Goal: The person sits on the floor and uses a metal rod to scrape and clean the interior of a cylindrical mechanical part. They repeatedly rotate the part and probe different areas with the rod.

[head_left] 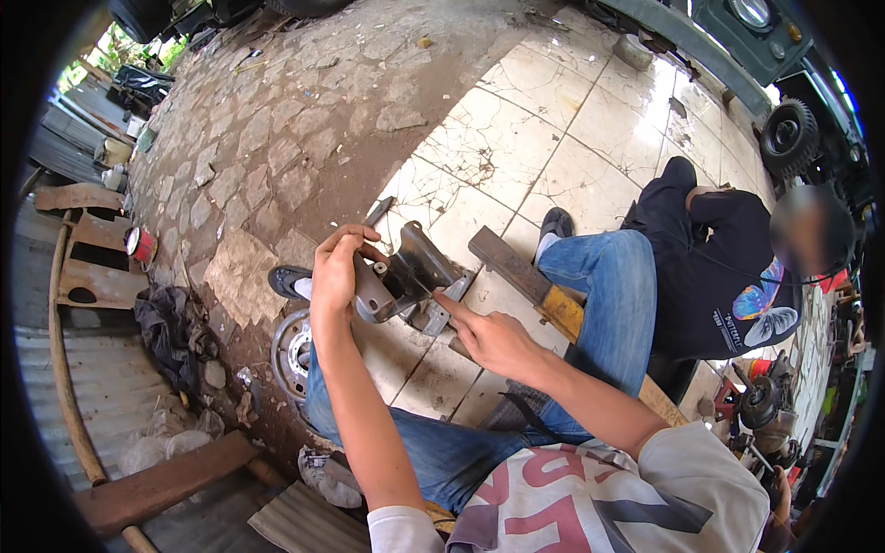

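Between my knees stands a dark, curved metal bracket (424, 253) with a flat, lighter plate (431, 318) at its lower right. My left hand (337, 267) grips the left end of the bracket, its fingers bent over the top. My right hand (493, 339) is at the right side, index finger stretched toward the bracket's inner face and the other fingers curled under. A thin line runs from that fingertip to the metal; what the curled fingers hold is hidden. Just beyond the bracket, a dark flat strip (379, 211) lies on the tiles.
A rusty steel bar (507, 264) with a yellow part (560, 311) lies by my right leg. To the right sits a person in dark clothes (714, 258). A wheel rim (293, 355) rests left of my leg. Wooden planks (166, 484) lie lower left; a vehicle (756, 46) stands upper right.
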Demonstrator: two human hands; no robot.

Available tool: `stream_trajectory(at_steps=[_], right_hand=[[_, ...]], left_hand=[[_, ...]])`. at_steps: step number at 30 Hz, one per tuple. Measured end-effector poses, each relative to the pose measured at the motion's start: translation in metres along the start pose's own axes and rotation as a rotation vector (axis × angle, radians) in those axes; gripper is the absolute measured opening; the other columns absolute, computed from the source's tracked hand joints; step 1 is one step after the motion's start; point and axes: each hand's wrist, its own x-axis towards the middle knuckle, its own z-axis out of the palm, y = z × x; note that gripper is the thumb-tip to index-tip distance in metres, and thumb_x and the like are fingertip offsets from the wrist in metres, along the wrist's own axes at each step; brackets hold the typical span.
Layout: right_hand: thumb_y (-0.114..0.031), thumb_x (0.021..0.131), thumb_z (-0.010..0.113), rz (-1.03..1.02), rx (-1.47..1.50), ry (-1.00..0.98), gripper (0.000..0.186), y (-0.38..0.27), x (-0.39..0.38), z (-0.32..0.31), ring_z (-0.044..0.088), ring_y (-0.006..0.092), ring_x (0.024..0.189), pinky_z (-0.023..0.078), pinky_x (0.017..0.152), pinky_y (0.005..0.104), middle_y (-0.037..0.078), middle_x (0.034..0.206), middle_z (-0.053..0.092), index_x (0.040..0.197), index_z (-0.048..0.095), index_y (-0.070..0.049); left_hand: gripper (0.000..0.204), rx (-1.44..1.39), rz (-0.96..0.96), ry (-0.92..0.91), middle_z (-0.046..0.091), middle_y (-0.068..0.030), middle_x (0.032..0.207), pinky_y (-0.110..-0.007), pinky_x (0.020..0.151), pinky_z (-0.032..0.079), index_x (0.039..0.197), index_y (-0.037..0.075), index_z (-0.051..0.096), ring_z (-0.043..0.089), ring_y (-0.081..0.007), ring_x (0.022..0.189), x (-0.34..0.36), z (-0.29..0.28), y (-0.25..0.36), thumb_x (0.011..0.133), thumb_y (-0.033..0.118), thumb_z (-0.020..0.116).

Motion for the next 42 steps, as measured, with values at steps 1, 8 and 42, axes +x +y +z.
stream_trajectory(at_steps=[1,8,42], right_hand=[[-0.013,0.096,0.048,-0.019,0.001,0.015,0.05,0.0,0.0,0.001,0.058,0.038,0.051,0.046,0.053,0.0473,0.019,0.057,0.055,0.145,0.042,-0.014],[-0.011,0.095,0.048,-0.085,0.037,0.063,0.052,-0.003,0.037,0.002,0.059,0.0383,0.053,0.047,0.054,0.048,0.021,0.06,0.058,0.146,0.04,-0.013],[-0.015,0.094,0.054,-0.086,-0.014,0.148,0.044,-0.001,0.016,0.002,0.059,0.036,0.049,0.047,0.049,0.0472,0.016,0.055,0.057,0.137,0.05,-0.013]], left_hand=[[0.027,-0.003,-0.001,-0.008,0.064,-0.0131,0.071,-0.031,0.068,0.045,0.091,0.0,0.067,0.061,-0.021,0.068,0.0,0.0,0.0,0.085,0.018,0.047],[0.027,-0.013,0.009,-0.012,0.064,-0.0125,0.072,-0.031,0.067,0.046,0.092,0.0,0.067,0.062,-0.0211,0.068,0.002,0.0,-0.004,0.085,0.017,0.047],[0.027,-0.008,-0.006,0.078,0.064,-0.0125,0.069,-0.028,0.06,0.046,0.094,0.001,0.068,0.059,-0.0177,0.062,-0.003,0.01,0.001,0.083,0.014,0.048]])
